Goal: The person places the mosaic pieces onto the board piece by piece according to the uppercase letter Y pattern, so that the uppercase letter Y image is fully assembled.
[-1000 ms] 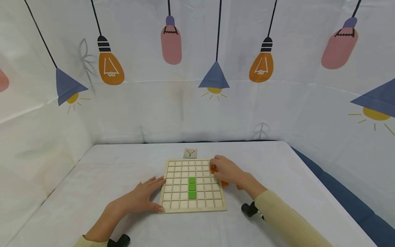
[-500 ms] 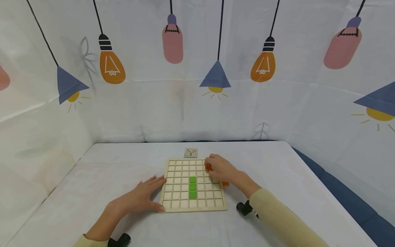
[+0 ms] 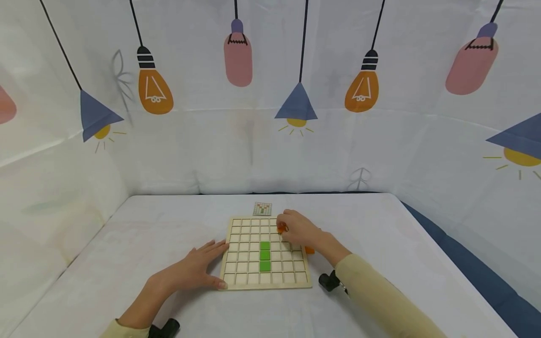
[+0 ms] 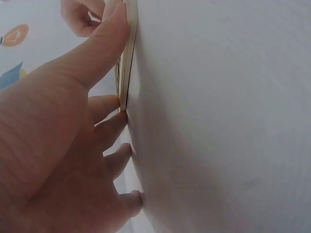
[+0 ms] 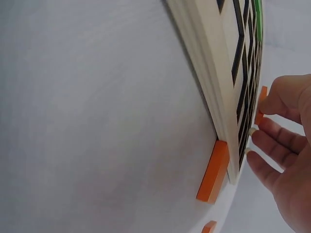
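A square wooden grid board [image 3: 241, 281] lies flat on the table, with a column of several green squares [image 3: 265, 255] in its middle. My left hand [image 3: 190, 271] rests at its left side, fingers spread; in the left wrist view the thumb [image 4: 104, 46] lies along the board's edge. Over the upper right cells, my right hand [image 3: 301, 229] pinches an orange square tile [image 3: 281, 229] between thumb and finger. The right wrist view shows this tile [image 5: 263, 93] upright on edge, close to the grid; whether it touches cannot be told.
One orange tile [image 5: 214, 172] leans against the board's right edge, and another orange piece [image 5: 209, 226] lies just beyond. Behind the board lies a small card [image 3: 262, 209] with a coloured grid pattern. A white patterned curtain [image 3: 194, 150] hangs behind the table.
My right hand has moved left with the orange tile, from the board's right edge to over its upper right cells. The left hand stays in place.
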`<state>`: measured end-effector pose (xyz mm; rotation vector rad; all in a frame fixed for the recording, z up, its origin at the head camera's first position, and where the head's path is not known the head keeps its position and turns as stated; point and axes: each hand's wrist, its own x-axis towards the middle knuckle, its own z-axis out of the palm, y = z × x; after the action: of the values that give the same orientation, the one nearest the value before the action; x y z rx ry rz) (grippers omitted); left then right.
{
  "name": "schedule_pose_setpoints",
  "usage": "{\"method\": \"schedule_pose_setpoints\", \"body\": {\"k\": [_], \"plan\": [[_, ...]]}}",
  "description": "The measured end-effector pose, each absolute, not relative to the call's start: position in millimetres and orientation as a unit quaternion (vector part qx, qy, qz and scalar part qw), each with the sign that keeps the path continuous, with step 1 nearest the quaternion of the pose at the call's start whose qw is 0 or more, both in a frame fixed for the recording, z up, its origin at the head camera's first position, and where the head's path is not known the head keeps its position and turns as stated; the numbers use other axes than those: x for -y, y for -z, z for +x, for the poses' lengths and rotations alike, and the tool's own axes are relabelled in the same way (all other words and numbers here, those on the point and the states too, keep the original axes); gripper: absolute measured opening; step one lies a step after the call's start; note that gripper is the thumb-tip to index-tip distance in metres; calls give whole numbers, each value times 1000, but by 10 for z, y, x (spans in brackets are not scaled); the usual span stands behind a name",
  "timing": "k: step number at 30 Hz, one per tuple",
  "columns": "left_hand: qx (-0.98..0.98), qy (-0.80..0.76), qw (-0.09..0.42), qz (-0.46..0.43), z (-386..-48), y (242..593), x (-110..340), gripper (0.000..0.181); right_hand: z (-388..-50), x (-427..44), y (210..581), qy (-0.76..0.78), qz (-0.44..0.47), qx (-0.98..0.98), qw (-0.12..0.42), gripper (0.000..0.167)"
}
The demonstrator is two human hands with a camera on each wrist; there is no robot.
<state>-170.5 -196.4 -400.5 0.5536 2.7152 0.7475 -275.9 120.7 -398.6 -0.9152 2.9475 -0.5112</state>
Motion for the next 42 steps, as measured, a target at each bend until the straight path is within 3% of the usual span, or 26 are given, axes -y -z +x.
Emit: {"method": "schedule_pose_setpoints", "body": {"k": [29, 42], "plan": [[-936, -259, 136, 194, -1680, 3998, 1977, 105, -2835, -972, 3997, 171, -341, -924, -9, 16], [-939, -251, 132, 194, -1707, 4015, 1976, 105, -2796, -830, 3961, 163, -341, -925, 21, 17]]}}
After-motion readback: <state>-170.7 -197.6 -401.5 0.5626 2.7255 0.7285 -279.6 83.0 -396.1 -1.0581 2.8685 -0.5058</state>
